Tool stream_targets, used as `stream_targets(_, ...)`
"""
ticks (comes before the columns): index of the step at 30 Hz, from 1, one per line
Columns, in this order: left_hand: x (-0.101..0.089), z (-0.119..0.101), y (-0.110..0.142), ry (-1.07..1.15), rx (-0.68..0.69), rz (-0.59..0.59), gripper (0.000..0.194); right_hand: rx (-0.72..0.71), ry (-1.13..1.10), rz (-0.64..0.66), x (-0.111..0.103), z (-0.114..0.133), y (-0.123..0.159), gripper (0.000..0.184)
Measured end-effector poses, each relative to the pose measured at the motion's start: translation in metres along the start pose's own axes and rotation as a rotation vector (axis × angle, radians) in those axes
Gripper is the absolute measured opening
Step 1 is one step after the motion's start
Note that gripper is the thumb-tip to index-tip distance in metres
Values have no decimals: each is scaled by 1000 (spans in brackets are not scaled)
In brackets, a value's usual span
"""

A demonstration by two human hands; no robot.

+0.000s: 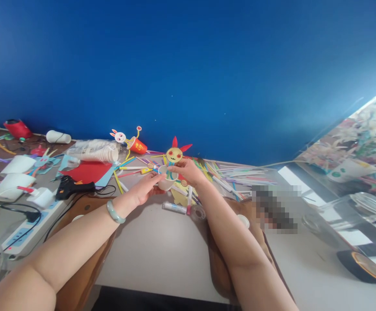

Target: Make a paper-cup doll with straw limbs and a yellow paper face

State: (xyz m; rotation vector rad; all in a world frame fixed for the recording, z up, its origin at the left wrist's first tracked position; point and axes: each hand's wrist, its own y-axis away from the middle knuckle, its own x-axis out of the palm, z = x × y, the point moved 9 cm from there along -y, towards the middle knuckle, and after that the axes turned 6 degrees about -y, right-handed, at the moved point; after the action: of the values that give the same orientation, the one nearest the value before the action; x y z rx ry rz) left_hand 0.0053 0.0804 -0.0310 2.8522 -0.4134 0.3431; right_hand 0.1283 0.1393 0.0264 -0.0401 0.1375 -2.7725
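Observation:
My left hand (145, 189), with a pale green bangle on the wrist, is closed around the side of a white paper cup (165, 184). Above the cup rises a yellow paper face (175, 154) with two red pointed ears. My right hand (190, 172) pinches just below that face, by the cup's rim; a bluish strip, perhaps a straw, shows there. Small round cutouts stick out at the cup's sides. On the table under my hands lie a glue stick or tube with a clear barrel (174, 208), a roll of clear tape (198, 212) and yellow paper scraps (180, 196).
Behind, a red cup with a rabbit face (137, 145) lies tilted by the blue wall (188, 77). Coloured straws (239, 173) spread to the right. At left are stacked paper cups (93, 152), red paper (89, 172), a black glue gun (74, 187) and a power strip (29, 229) with cables.

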Motion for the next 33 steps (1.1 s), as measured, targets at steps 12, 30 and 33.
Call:
stream_targets(12,-22,-26,-1,118,145,-148,52,86,-247,-111,-11,-24,-5,49)
stream_targets(30,-38,-34,-2,-104,315,-280,50,-98,-21,-9,34,-15,7,51)
stream_targets(33,-34,-41,0,-48,358,-246,45,-112,-57,-30,32,-13,7,57)
